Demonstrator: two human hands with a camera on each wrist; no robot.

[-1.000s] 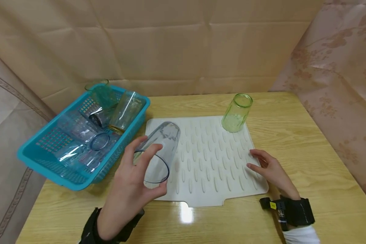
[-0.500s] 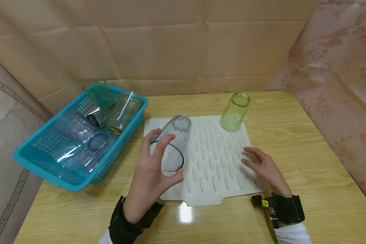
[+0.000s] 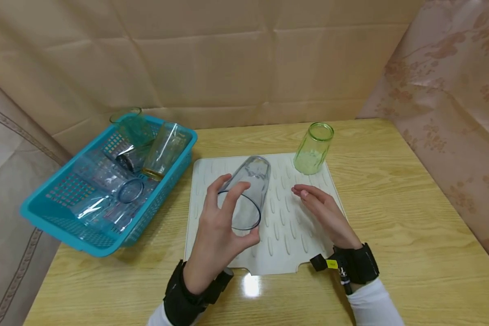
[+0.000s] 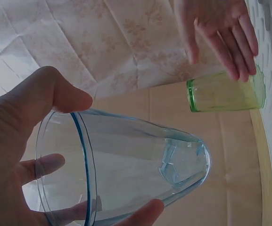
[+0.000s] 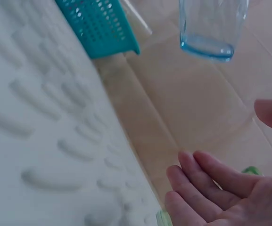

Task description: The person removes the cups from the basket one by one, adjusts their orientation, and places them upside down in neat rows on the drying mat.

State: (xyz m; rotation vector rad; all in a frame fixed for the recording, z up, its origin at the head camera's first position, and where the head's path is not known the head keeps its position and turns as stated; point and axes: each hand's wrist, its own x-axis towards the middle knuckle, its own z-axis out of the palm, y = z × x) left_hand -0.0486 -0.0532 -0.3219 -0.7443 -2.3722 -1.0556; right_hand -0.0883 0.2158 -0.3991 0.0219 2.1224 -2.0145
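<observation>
My left hand (image 3: 220,231) grips a clear bluish drinking glass (image 3: 250,179) near its rim, thumb on one side and fingers on the other. The glass tilts, its open rim toward me and its base pointing away, over the white ridged mat (image 3: 281,244). In the left wrist view the glass (image 4: 140,155) shows nothing inside. My right hand (image 3: 328,213) is over the mat's right part, fingers extended and holding nothing, apart from the held glass. A green glass (image 3: 313,151) stands upside down on the mat's far right corner, beyond the right hand.
On the left stands a blue perforated basket (image 3: 146,228) with several clear, amber and green glasses lying in it. The wooden table (image 3: 415,203) extends right of the mat. A beige cloth (image 3: 228,63) hangs behind the table.
My left hand has carried the bluish glass to the right, from the mat's left edge toward its middle. My right hand has moved left over the mat and its fingers have straightened.
</observation>
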